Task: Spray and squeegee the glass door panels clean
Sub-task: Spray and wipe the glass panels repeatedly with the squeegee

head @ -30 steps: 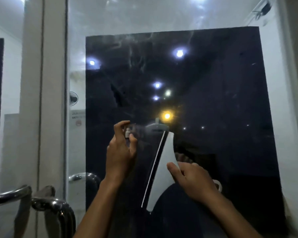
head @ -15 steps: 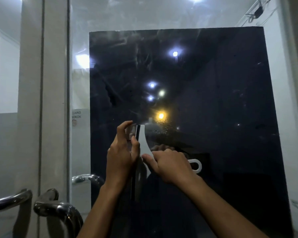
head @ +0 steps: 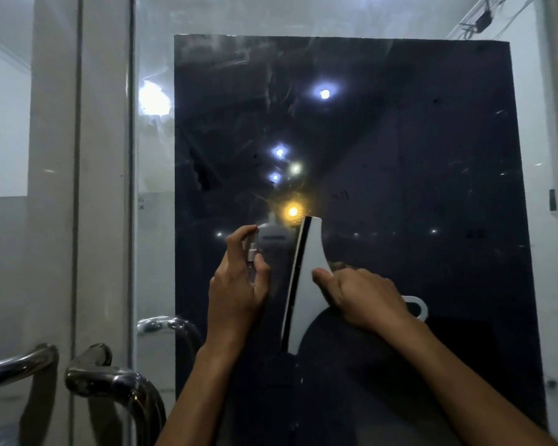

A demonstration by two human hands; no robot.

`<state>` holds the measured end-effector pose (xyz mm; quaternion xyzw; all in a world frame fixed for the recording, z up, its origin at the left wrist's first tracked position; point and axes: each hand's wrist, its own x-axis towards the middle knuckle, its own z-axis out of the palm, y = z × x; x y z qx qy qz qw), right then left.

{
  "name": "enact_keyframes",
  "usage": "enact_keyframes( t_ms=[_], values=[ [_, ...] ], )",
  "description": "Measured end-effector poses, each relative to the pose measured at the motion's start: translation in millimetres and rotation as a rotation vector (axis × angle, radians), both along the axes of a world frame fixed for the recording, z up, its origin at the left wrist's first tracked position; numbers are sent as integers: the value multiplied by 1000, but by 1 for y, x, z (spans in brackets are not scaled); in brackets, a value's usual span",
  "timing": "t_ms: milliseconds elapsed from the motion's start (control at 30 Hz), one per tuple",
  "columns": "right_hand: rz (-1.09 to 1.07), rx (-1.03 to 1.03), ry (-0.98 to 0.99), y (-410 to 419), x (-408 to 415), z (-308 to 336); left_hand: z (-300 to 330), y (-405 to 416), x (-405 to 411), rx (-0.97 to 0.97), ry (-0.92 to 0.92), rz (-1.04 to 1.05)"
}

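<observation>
fingers (head: 322,278) grip white squeegee (head: 306,291), black blade edge upright on glass (head: 432,140).

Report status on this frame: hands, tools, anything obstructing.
Left hand grips spray bottle. Right hand holds squeegee against glass door panel. Door handles lower left, not obstructing.

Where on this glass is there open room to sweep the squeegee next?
Free: the glass above and right of the squeegee. Crowded: left, where the left hand holds the spray bottle, with door handles below. The right hand grips the squeegee.
</observation>
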<state>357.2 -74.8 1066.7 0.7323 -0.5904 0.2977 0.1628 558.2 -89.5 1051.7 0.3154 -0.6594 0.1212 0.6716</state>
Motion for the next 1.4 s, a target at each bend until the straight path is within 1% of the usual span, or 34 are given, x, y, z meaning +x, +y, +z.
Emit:
enact_keyframes(
  t_ms=[67,167,367,467,667,834,934,1100,1200,1267,1334,1400],
  values=[
    [16,-32,21,0,13,6,0,1,-3,6,-5,-2],
    [2,-11,44,-2,10,7,-1,1,-6,9,-4,-4],
    [-126,119,-46,-1,-55,-3,-4,1,-14,20,-8,-19],
    [-145,114,-48,-1,-70,-6,-6,3,-22,16,-17,-31],
    [-120,66,-51,-1,-70,-10,-11,6,-50,22,-25,-50],
    [-200,126,-202,6,-119,-26,-21,7,-74,54,-16,-77],
    [-183,109,-236,7,-127,-33,-26,8,-87,83,-17,-82],
    [-111,33,-183,-1,-101,-17,-28,8,-105,103,-11,-86],
    [-125,51,-154,-3,-113,-21,-31,7,-111,104,-5,-86],
    [-164,97,-135,0,-135,-37,-34,7,-113,110,-4,-88],
    [-198,166,-189,2,-155,-58,-37,6,-111,115,-2,-86],
    [-199,187,-313,5,-164,-76,-40,7,-111,123,5,-83]
  ],
)
